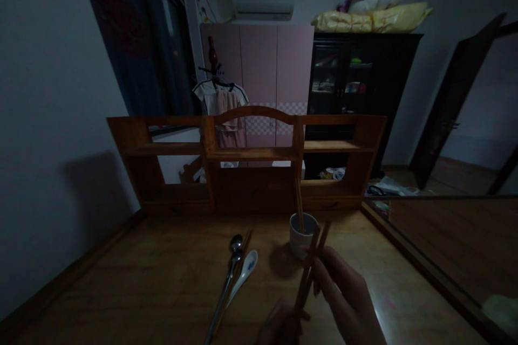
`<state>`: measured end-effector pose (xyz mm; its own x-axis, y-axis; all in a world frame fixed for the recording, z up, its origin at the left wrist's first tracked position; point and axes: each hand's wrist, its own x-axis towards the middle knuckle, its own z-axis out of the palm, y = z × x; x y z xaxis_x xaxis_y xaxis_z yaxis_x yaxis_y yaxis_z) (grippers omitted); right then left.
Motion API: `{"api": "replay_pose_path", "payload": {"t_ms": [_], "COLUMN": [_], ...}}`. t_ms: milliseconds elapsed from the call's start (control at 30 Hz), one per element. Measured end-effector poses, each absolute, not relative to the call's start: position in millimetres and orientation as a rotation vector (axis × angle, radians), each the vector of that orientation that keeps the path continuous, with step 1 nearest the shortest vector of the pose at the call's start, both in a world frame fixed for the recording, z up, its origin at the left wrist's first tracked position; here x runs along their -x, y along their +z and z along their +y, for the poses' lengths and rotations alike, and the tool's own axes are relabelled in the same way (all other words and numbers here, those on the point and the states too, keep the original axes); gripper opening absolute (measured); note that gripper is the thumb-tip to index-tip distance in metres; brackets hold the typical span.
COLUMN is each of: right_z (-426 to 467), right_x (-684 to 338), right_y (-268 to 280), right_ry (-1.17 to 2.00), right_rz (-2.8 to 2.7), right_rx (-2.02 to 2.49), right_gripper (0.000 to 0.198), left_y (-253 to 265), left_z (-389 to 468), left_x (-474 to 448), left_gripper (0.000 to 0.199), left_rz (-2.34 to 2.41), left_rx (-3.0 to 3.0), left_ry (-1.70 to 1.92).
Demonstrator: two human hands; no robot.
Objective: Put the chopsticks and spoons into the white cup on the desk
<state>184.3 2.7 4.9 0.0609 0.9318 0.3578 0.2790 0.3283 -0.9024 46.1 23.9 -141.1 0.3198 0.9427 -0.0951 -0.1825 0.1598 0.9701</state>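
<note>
Both my hands are on a pair of wooden chopsticks (307, 275), tilted up toward the cup. My right hand (343, 291) pinches them near the upper part, fingers pressed around the sticks. Low in the view, my left hand (281, 323) is closed around their lower end. Just beyond stands a white cup (298, 242), with more chopsticks (300, 205) upright in it. On the table to the left lie metal spoons (235, 243) with long handles, a white ceramic spoon (244, 276) with a blue mark, and a chopstick (247, 238) partly hidden beside them.
The wooden table (162, 275) carries a low shelf unit (251, 188) along its back edge. A wall (52, 145) borders the left side, and a raised wooden rail (421, 269) runs along the right. Behind are a pink wardrobe (259, 64) and a dark cabinet (388, 86).
</note>
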Motion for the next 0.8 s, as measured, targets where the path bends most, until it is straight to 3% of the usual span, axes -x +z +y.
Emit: {"api": "replay_pose_path", "payload": {"t_ms": [167, 433, 800], "right_z": [0, -1, 3], "right_x": [-186, -184, -189], "right_y": [6, 4, -3], "right_ry": [0.66, 0.609, 0.708], "right_rz": [-1.542, -1.574, -1.604], "right_rx": [1.156, 1.138, 1.167], "right_gripper": [0.035, 0.036, 0.026], "left_y": [-149, -155, -158], "left_z": [34, 31, 31], "left_x": [-40, -40, -43], "left_gripper": [0.069, 0.07, 0.061], "left_rz": [0.888, 0.9, 0.878], "left_rx": [-1.481, -1.189, -1.322], "left_ry": [0.975, 0.757, 0.687]}}
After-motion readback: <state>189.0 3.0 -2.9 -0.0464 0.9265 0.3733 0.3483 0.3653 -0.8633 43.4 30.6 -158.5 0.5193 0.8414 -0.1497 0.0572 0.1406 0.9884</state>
